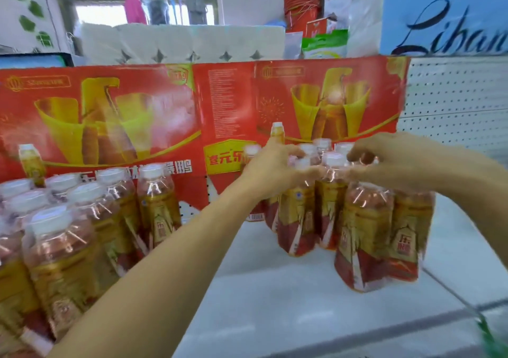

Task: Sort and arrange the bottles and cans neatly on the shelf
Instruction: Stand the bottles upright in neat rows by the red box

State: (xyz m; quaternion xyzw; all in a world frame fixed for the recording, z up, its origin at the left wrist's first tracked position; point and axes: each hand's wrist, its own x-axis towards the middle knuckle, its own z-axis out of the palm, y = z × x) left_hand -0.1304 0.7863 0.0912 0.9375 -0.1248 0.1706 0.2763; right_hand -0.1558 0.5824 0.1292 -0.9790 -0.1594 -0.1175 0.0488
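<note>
A shrink-wrapped pack of bottles (pixel 354 228) with gold and red labels and white caps stands on the white shelf (pixel 275 297), right of centre. My left hand (pixel 275 170) grips the pack's top on its left side, fingers curled over the caps. On the pack's right side my right hand (pixel 384 159) grips the top with curled fingers. A second pack of the same bottles (pixel 82 225) stands at the left of the shelf. One single bottle (pixel 277 130) rises behind my left hand.
A red and gold cardboard display (pixel 192 110) leans along the back of the shelf. White pegboard (pixel 453 99) lies at the right. Above it are paper rolls (pixel 178 44), red buckets (pixel 302 2) and a blue sign (pixel 445 13).
</note>
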